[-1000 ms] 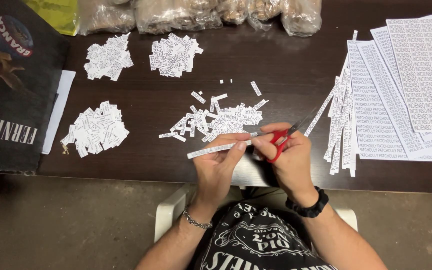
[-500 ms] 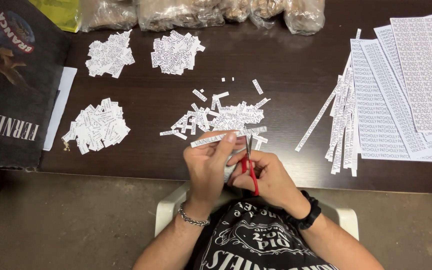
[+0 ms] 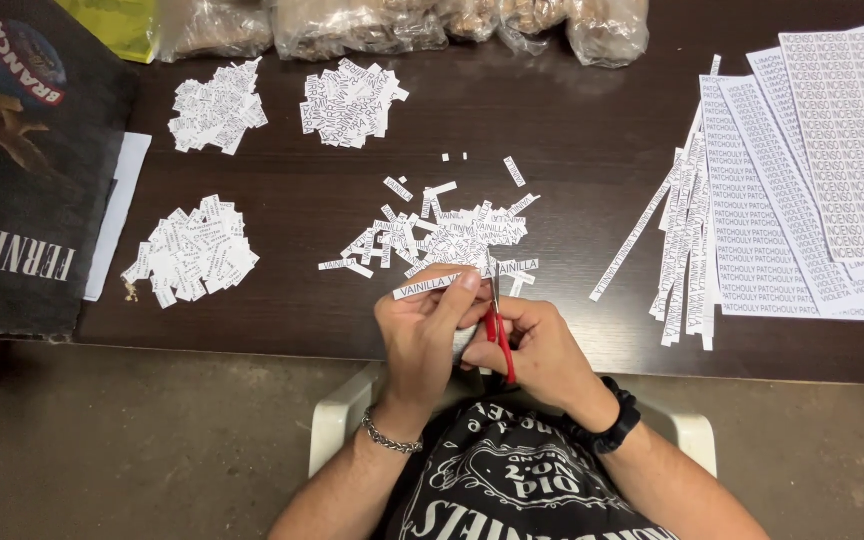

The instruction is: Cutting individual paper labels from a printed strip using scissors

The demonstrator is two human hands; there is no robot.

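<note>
Paper strip [image 3: 430, 286] pinched by left hand [image 3: 420, 330]; right hand [image 3: 542, 350] apparently closing red scissors [image 3: 499, 330].

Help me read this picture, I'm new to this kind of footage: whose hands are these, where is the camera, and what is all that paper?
The camera sits on the person's head and looks down, so both hands are the wearer's own. There is no machine here.

The left hand pinches a narrow paper strip printed with repeated words. The right hand holds red-handled scissors, blades pointing away from the body, at the strip's end.

All of it happens over the near edge of a dark wooden table. Just beyond the hands lies a loose heap of small cut labels. Three tidier label piles lie further left and back. To the right are long uncut strips and whole printed sheets. Clear plastic bags line the far edge, and a dark printed bag lies at the left.
</note>
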